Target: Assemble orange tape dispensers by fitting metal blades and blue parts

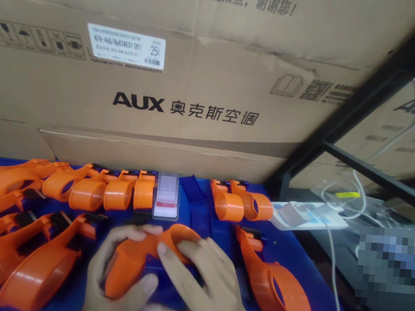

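Between my hands, near the front middle of the blue surface, is an orange plastic tape dispenser [131, 257]. My left hand [110, 273] is closed round its left end, thumb in front and fingers over the top. My right hand [209, 276] grips its ring-shaped end, with fingertips inside the ring and on the joint. A dark blue part shows beneath the dispenser, partly hidden by my hands. Another orange tape dispenser [294, 298] lies to the right of my right hand. Left of my left hand rests one more dispenser [43, 269] with a black and blue end.
Several orange dispensers [88, 193] line the back and left. A phone [166, 195] stands behind my hands, beside blue flat pieces [194, 189]. Large cardboard boxes [200, 77] form the back. A white power strip [307, 217] with cables and a black frame [342, 114] are right.
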A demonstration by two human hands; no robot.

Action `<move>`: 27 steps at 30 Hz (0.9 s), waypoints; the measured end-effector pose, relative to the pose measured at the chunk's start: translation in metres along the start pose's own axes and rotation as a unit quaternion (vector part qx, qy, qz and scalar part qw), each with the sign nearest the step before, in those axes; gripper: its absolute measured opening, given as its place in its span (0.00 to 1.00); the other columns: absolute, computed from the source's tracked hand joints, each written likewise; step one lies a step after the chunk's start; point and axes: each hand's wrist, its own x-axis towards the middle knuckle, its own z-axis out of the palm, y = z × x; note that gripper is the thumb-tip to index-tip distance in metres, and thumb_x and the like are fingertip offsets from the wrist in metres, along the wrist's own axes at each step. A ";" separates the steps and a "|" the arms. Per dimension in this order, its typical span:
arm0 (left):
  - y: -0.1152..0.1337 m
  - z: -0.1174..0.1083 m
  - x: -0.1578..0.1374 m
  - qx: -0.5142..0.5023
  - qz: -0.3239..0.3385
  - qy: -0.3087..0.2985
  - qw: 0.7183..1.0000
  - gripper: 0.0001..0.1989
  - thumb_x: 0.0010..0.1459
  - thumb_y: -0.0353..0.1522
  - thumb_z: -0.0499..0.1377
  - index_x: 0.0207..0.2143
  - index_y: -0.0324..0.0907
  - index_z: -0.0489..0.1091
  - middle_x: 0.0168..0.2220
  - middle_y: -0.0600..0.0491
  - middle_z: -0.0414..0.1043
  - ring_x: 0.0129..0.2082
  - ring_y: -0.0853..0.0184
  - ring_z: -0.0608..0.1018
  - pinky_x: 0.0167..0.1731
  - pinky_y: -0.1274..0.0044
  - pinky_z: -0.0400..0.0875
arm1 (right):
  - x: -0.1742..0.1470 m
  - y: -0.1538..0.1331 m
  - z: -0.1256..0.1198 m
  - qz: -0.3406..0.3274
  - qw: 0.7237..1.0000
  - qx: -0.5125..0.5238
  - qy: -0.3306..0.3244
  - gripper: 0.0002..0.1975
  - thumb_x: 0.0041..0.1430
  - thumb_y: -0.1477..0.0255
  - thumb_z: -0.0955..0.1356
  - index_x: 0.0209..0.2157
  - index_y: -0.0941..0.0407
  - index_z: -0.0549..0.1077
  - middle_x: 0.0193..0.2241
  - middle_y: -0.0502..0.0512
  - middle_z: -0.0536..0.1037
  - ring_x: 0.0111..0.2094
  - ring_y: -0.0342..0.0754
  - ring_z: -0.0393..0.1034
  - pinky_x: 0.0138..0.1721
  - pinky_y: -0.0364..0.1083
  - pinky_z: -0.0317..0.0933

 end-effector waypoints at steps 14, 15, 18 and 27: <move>-0.003 0.000 0.000 -0.039 -0.058 0.014 0.997 0.19 0.50 0.35 0.72 0.43 0.51 0.71 0.47 0.54 0.79 0.48 0.57 0.79 0.51 0.70 0.72 | 0.010 -0.001 0.000 0.011 1.000 -0.008 -0.010 0.33 0.53 0.51 0.75 0.55 0.56 0.74 0.40 0.63 0.83 0.38 0.59 0.80 0.39 0.53 0.72; -0.004 -0.001 0.001 -0.039 -0.064 0.018 0.997 0.20 0.49 0.35 0.72 0.43 0.51 0.71 0.47 0.53 0.79 0.48 0.57 0.79 0.51 0.70 0.72 | 0.011 -0.002 0.000 0.016 1.000 -0.009 -0.011 0.32 0.54 0.51 0.74 0.54 0.57 0.75 0.40 0.63 0.83 0.38 0.59 0.80 0.39 0.53 0.71; -0.004 0.000 0.002 -0.038 -0.069 0.031 0.996 0.21 0.49 0.35 0.72 0.44 0.50 0.71 0.45 0.53 0.79 0.48 0.57 0.80 0.50 0.70 0.72 | 0.008 -0.004 0.001 0.033 0.999 -0.010 -0.012 0.31 0.55 0.50 0.74 0.53 0.57 0.75 0.38 0.62 0.84 0.37 0.58 0.79 0.40 0.53 0.70; -0.016 -0.001 0.007 -0.026 -0.078 0.041 0.996 0.23 0.50 0.34 0.72 0.47 0.47 0.71 0.48 0.51 0.80 0.49 0.57 0.81 0.51 0.69 0.75 | 0.008 0.001 -0.001 0.048 0.996 0.021 -0.065 0.34 0.58 0.52 0.73 0.59 0.57 0.71 0.46 0.62 0.81 0.44 0.58 0.76 0.48 0.56 0.66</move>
